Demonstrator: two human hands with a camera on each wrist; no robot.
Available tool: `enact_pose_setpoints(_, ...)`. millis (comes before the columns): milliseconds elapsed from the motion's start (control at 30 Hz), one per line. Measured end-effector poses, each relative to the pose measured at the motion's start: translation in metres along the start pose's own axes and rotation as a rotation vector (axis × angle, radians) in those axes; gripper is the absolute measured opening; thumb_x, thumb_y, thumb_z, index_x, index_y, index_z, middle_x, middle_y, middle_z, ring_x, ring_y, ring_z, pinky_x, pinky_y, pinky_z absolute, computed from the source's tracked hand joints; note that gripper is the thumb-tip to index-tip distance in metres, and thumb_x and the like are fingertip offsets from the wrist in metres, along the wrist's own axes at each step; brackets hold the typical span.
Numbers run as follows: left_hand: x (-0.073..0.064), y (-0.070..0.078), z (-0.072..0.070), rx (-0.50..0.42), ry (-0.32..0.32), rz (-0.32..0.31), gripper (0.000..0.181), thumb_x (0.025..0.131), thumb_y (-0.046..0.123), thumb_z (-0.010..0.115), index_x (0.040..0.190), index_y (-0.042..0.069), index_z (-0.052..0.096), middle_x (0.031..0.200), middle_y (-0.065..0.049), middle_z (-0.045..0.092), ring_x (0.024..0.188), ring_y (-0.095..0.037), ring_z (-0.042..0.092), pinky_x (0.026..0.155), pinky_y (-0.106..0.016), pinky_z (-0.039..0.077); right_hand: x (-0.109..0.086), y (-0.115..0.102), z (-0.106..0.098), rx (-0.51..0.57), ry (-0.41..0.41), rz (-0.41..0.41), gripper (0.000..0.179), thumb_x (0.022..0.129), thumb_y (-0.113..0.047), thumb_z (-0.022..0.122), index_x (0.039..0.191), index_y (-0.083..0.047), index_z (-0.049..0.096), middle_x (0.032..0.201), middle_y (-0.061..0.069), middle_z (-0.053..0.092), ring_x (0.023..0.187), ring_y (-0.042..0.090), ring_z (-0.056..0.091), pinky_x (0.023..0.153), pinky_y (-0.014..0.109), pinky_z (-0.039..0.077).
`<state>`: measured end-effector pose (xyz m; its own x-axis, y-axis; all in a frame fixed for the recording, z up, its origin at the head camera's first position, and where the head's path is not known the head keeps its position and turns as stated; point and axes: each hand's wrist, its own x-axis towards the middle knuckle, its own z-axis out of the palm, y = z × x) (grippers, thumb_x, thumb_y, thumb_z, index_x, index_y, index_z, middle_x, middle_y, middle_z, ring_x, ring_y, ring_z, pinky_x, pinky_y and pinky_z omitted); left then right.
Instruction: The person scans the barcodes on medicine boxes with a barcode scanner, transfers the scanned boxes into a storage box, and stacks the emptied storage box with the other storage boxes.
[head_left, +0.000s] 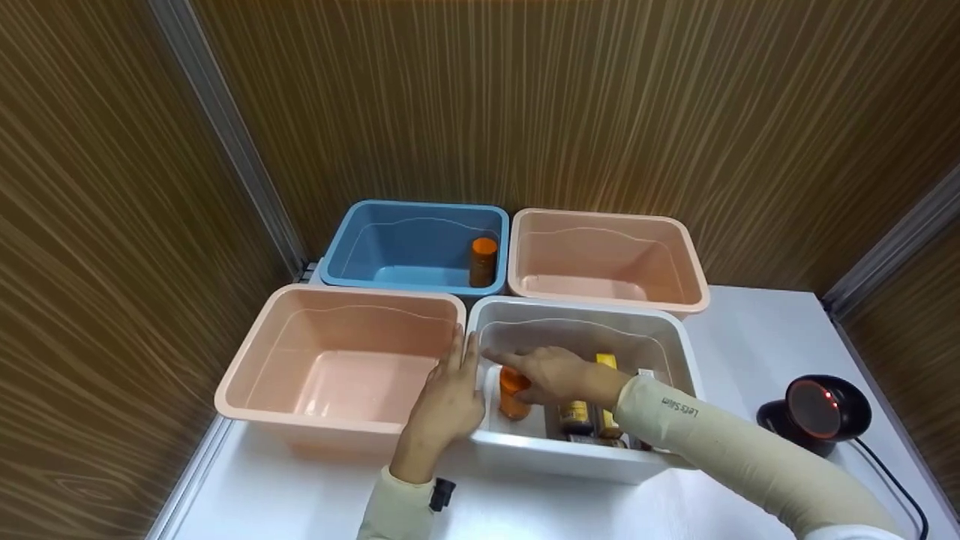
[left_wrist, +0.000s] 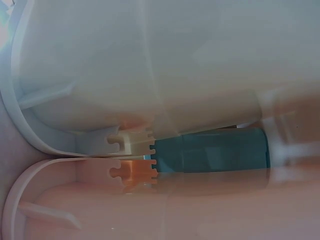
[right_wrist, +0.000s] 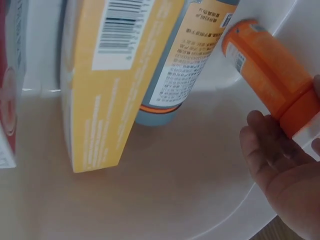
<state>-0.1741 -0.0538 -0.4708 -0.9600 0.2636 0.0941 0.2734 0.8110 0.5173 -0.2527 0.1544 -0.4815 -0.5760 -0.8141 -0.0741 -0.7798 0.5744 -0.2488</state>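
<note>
My right hand point(head_left: 555, 373) reaches into the white bin point(head_left: 585, 466), beside an orange bottle point(head_left: 514, 401) with an orange cap. Its index finger points past the bottle toward the bin's left side, and the lower fingers point(right_wrist: 265, 140) lie extended close by the cap in the right wrist view. My left hand point(head_left: 448, 401) lies with straight fingers over the adjoining rims of the white bin and the front peach bin point(head_left: 341, 424). Right of the orange bottle lie a yellow box point(right_wrist: 107, 110) and a dark bottle with a yellow label point(right_wrist: 185, 65).
A blue bin point(head_left: 416, 288) behind holds another orange-capped bottle point(head_left: 483, 262). Next to it stands a second peach bin point(head_left: 609, 304). A black round device point(head_left: 814, 411) with a red light and cable sits at the right. Wood-patterned panels point(head_left: 480, 105) enclose the white table point(head_left: 757, 337).
</note>
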Motion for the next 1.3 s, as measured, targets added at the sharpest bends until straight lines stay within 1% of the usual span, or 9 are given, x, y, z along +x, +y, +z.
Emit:
enact_pose_setpoints(133, -0.001, 0.0, 0.0, -0.004, -0.007, -0.006, 0.076, 0.095, 0.007, 0.058, 0.16, 0.002, 0.021, 0.168, -0.019, 0.005, 0.15, -0.038, 0.018, 0.117, -0.055, 0.023, -0.008, 0.002, -0.009, 0.016, -0.005, 0.031, 0.082, 0.091, -0.023, 0.076, 0.16, -0.026, 0.032, 0.091, -0.003, 0.062, 0.063, 0.011, 0.054, 0.064, 0.03, 0.051)
enact_pose_setpoints(200, 0.0, 0.0, 0.0, -0.002, -0.004, -0.003, 0.076, 0.094, 0.008, 0.058, 0.16, 0.002, 0.021, 0.167, -0.019, 0.005, 0.15, -0.038, 0.019, 0.117, -0.054, 0.024, -0.012, 0.004, -0.016, 0.011, 0.011, 0.032, 0.082, 0.091, -0.022, 0.076, 0.16, -0.026, 0.033, 0.095, -0.001, 0.064, 0.066, 0.012, 0.056, 0.066, 0.032, 0.052)
enact_pose_setpoints(267, 0.0, 0.0, 0.0, -0.002, 0.005, 0.002, 0.076, 0.094, 0.007, 0.059, 0.16, 0.002, 0.022, 0.167, -0.019, 0.006, 0.15, -0.038, 0.02, 0.116, -0.054, 0.025, -0.017, 0.006, -0.026, 0.003, 0.033, 0.034, 0.08, 0.09, -0.022, 0.076, 0.159, -0.027, 0.036, 0.106, 0.002, 0.066, 0.074, 0.014, 0.058, 0.073, 0.034, 0.054)
enact_pose_setpoints(400, 0.001, -0.002, 0.0, -0.013, 0.006, -0.004, 0.077, 0.093, 0.007, 0.058, 0.161, 0.003, 0.02, 0.168, -0.018, 0.004, 0.15, -0.037, 0.02, 0.117, -0.053, 0.025, -0.023, 0.012, -0.049, 0.04, 0.096, 0.045, 0.072, 0.089, -0.022, 0.076, 0.154, -0.023, 0.046, 0.119, 0.007, 0.065, 0.083, 0.018, 0.061, 0.078, 0.036, 0.055)
enact_pose_setpoints(600, 0.003, -0.003, 0.0, -0.027, -0.003, -0.021, 0.077, 0.094, 0.008, 0.056, 0.161, 0.004, 0.018, 0.168, -0.016, 0.003, 0.15, -0.036, 0.019, 0.117, -0.052, 0.024, -0.033, 0.022, -0.093, 0.082, 0.221, 0.079, 0.059, 0.089, -0.024, 0.075, 0.145, -0.017, 0.058, 0.109, 0.006, 0.066, 0.084, 0.02, 0.061, 0.075, 0.037, 0.054)
enact_pose_setpoints(767, 0.002, -0.004, 0.0, -0.029, -0.001, -0.018, 0.077, 0.094, 0.009, 0.055, 0.161, 0.004, 0.019, 0.168, -0.017, 0.004, 0.149, -0.037, 0.02, 0.116, -0.053, 0.025, -0.044, 0.034, -0.127, 0.092, 0.316, 0.081, 0.053, 0.091, -0.02, 0.074, 0.141, -0.013, 0.061, 0.11, 0.01, 0.066, 0.083, 0.023, 0.06, 0.074, 0.039, 0.053)
enact_pose_setpoints(833, 0.002, -0.004, 0.0, -0.029, -0.003, -0.017, 0.077, 0.094, 0.008, 0.055, 0.161, 0.004, 0.018, 0.168, -0.017, 0.004, 0.15, -0.037, 0.02, 0.117, -0.053, 0.025, -0.047, 0.039, -0.137, 0.11, 0.332, 0.109, 0.051, 0.091, -0.019, 0.073, 0.14, -0.01, 0.061, 0.115, 0.014, 0.065, 0.088, 0.026, 0.061, 0.078, 0.042, 0.053)
enact_pose_setpoints(1033, 0.003, -0.004, -0.001, -0.035, -0.01, -0.021, 0.077, 0.095, 0.008, 0.055, 0.162, 0.005, 0.017, 0.168, -0.016, 0.003, 0.151, -0.036, 0.016, 0.117, -0.053, 0.023, -0.054, 0.047, -0.151, 0.155, 0.351, 0.235, 0.052, 0.092, -0.02, 0.072, 0.142, -0.013, 0.058, 0.125, 0.015, 0.063, 0.095, 0.029, 0.063, 0.087, 0.048, 0.055)
enact_pose_setpoints(1300, 0.004, -0.004, 0.0, -0.042, -0.026, -0.026, 0.078, 0.094, 0.008, 0.055, 0.162, 0.006, 0.016, 0.168, -0.015, 0.0, 0.151, -0.036, 0.014, 0.118, -0.052, 0.021, -0.067, 0.057, -0.161, 0.152, 0.375, 0.321, 0.057, 0.091, -0.017, 0.071, 0.145, -0.014, 0.055, 0.126, 0.016, 0.06, 0.101, 0.031, 0.061, 0.09, 0.052, 0.053)
